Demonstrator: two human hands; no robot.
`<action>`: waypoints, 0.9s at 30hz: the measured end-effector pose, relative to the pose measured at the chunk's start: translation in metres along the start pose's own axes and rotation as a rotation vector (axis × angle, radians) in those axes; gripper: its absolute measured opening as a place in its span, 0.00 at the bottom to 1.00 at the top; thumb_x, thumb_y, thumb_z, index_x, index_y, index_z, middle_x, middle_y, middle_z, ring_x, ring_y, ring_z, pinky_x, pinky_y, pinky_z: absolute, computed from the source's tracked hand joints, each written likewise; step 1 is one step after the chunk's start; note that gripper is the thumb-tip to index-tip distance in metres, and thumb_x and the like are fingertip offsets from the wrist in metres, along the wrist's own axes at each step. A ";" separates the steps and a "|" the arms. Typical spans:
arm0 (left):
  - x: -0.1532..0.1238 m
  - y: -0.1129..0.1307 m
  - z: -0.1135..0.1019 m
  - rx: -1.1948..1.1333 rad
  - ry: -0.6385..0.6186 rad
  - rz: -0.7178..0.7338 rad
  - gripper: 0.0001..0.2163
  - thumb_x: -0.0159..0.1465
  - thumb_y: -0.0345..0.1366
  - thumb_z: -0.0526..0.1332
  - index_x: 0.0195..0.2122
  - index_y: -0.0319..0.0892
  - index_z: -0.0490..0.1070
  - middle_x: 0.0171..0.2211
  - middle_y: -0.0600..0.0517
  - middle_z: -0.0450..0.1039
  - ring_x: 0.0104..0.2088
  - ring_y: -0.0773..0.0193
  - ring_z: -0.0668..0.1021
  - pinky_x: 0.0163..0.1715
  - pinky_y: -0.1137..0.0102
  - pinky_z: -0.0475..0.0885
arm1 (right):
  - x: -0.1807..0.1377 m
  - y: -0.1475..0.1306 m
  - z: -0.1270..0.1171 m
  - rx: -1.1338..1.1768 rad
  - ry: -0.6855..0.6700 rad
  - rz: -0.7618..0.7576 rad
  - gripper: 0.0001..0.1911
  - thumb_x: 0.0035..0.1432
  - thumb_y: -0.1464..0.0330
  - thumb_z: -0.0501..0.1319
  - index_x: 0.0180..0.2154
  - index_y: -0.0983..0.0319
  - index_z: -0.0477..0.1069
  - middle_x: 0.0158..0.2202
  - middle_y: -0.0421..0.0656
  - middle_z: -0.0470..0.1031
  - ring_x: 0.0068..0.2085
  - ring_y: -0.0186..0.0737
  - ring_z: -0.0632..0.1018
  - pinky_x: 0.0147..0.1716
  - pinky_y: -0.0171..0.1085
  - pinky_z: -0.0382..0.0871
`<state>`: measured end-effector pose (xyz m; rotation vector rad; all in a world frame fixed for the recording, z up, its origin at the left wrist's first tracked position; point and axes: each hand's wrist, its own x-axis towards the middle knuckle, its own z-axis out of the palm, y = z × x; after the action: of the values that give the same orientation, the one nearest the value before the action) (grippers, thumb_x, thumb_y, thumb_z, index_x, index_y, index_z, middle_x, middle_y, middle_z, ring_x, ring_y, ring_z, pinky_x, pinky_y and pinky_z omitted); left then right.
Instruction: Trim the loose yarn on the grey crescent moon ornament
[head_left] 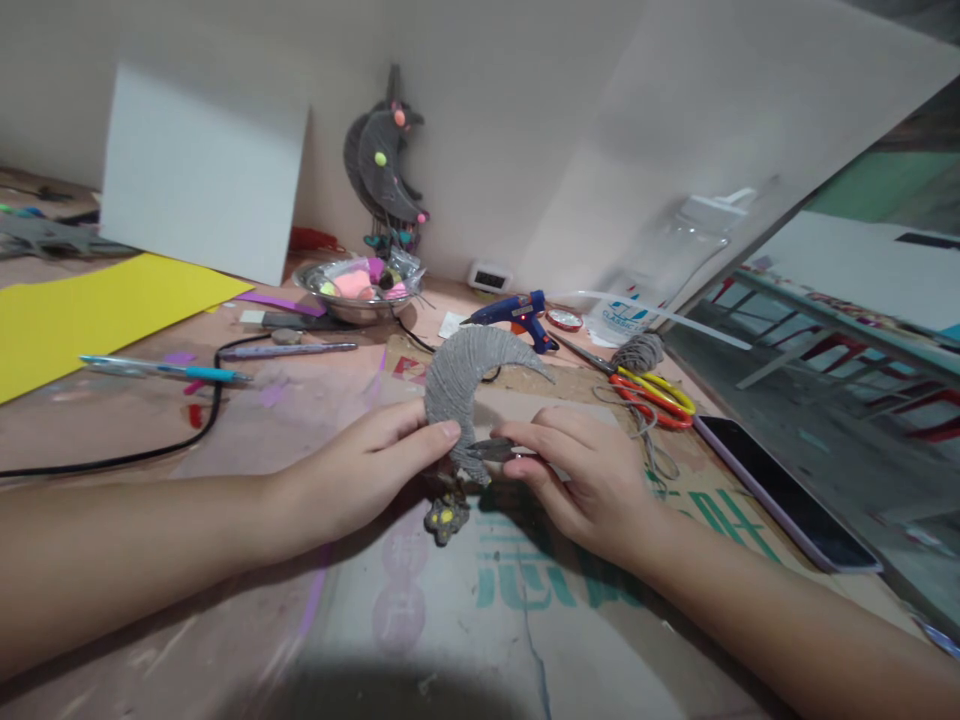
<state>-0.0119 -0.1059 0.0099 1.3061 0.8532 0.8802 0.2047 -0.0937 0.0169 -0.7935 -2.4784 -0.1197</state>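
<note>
My left hand (pixel 382 450) pinches a crescent moon (pixel 454 385) wrapped in grey yarn, with the thumb on its front near the lower end. Between the fingertips of my right hand (pixel 577 470) is a slim dark grey pointed thing (pixel 495 449), which may be tweezers. Its tip meets the inner edge of the crescent close to the bottom. Just below the crescent is a small dark grey figure (pixel 446 520) with yellow spots; whether it is attached cannot be made out.
Behind the hands are a blue glue gun (pixel 517 310), a metal bowl (pixel 360 305) of craft bits and a finished moon ornament (pixel 382 160). Scissors (pixel 652 395), grey yarn (pixel 637 352), a phone (pixel 787 490) and a bottle (pixel 660 270) are rightward. Pens (pixel 165 370) and a black cable (pixel 214 400) lie left.
</note>
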 end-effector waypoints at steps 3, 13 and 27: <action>0.000 0.000 0.000 -0.010 0.017 -0.003 0.09 0.61 0.40 0.57 0.27 0.41 0.69 0.25 0.55 0.68 0.28 0.66 0.69 0.28 0.73 0.66 | 0.000 0.000 0.001 0.004 -0.001 -0.009 0.10 0.61 0.67 0.55 0.41 0.65 0.70 0.26 0.41 0.68 0.27 0.33 0.66 0.27 0.34 0.57; 0.000 0.000 0.000 -0.018 -0.037 0.008 0.09 0.63 0.40 0.56 0.33 0.42 0.71 0.27 0.53 0.71 0.29 0.66 0.72 0.30 0.73 0.68 | 0.003 -0.002 -0.005 0.141 0.046 0.140 0.11 0.62 0.67 0.52 0.41 0.63 0.69 0.26 0.40 0.68 0.28 0.34 0.69 0.29 0.34 0.61; 0.001 0.002 -0.002 0.309 -0.105 0.136 0.08 0.62 0.36 0.56 0.38 0.42 0.73 0.36 0.51 0.76 0.39 0.60 0.75 0.40 0.69 0.70 | 0.016 -0.028 -0.002 0.794 -0.190 0.658 0.07 0.53 0.69 0.58 0.24 0.62 0.65 0.18 0.33 0.58 0.20 0.26 0.59 0.17 0.27 0.53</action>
<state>-0.0135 -0.1042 0.0114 1.6813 0.8481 0.7977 0.1788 -0.1090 0.0290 -1.2005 -1.9996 1.1291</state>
